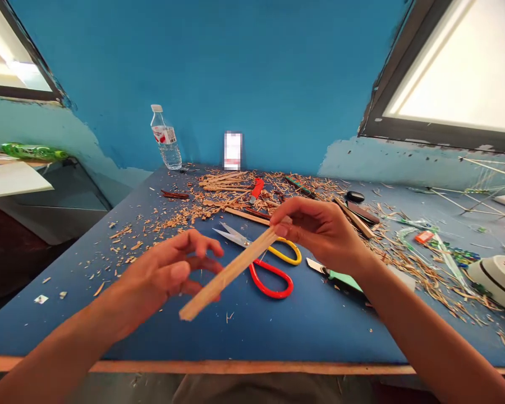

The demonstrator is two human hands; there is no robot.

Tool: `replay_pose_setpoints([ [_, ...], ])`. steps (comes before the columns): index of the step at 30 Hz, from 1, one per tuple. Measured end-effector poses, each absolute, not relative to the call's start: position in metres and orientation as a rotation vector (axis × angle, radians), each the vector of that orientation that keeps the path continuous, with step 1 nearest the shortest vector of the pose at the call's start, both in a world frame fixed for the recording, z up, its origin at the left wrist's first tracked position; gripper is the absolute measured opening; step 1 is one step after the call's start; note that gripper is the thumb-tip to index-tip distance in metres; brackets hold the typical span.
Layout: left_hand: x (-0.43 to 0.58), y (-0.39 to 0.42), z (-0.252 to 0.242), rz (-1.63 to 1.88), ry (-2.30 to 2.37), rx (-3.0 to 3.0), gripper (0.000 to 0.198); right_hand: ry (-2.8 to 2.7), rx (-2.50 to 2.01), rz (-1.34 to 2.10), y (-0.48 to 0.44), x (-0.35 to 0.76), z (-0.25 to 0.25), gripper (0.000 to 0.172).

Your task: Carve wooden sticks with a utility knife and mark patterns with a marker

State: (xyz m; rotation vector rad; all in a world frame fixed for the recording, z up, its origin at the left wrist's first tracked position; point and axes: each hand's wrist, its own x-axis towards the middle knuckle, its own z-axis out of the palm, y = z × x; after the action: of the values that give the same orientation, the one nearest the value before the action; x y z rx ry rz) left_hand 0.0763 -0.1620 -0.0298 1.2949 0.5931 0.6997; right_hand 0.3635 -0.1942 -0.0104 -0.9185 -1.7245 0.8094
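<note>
**Holding a Wooden Strip Above a Littered Table**

Pinching one end of a flat, pale wooden strip [231, 272], the right hand [324, 230] has thumb and fingertips clamped on it. The strip slopes down toward the person, in the air above the table [311, 331]. The left hand [168, 275] is loosely curled with thumb and fingers apart, just beside the strip's lower half. I cannot tell whether it touches the wood.

Little writing can be read. The clear plastic water bottle [166, 137] by the blue wall wears a red-and-white label with print too small to make out. The white card [233, 150] near it is blurred.

Under the strip lie scissors [269, 269] with steel blades, one red loop and one yellow. A small knife [340, 278] with a green handle rests just right of them, partly behind the right wrist. Further back, a red cutter [256, 189] sits among thin sticks and curled wood shavings [185, 213], which are scattered thickly over the matte blue tabletop. A smooth, rounded white device [500, 280] sits at the far right edge.
</note>
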Motion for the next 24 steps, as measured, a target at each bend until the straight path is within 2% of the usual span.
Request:
replay_pose_setpoints([
  [2,0.089,-0.165,-0.023,0.479,0.583,1.346,0.039,-1.742,-0.854,0.821,-0.193,0.362,-0.009,0.012],
  [4,0.102,-0.168,-0.02,0.311,0.571,1.414,0.034,-1.749,-0.864,0.801,-0.197,0.361,-0.006,0.013],
  [8,0.107,-0.175,-0.033,0.363,0.685,1.383,0.035,-1.917,-1.282,0.376,-0.227,0.394,-0.012,0.046],
  [10,0.102,-0.177,-0.044,0.455,0.74,1.31,0.036,-2.087,-1.655,0.115,-0.251,0.427,-0.029,0.042],
  [14,0.096,-0.183,-0.055,0.535,0.734,1.125,0.032,-2.105,-2.049,-0.007,-0.294,0.482,-0.082,0.041],
  [19,0.111,-0.193,-0.052,0.653,0.671,1.103,0.026,-2.052,-2.025,-0.002,-0.307,0.491,-0.116,0.032],
  [24,0.128,-0.196,-0.049,0.586,0.533,0.94,0.027,-1.799,-1.821,-0.063,-0.305,0.443,-0.09,0.036],
])
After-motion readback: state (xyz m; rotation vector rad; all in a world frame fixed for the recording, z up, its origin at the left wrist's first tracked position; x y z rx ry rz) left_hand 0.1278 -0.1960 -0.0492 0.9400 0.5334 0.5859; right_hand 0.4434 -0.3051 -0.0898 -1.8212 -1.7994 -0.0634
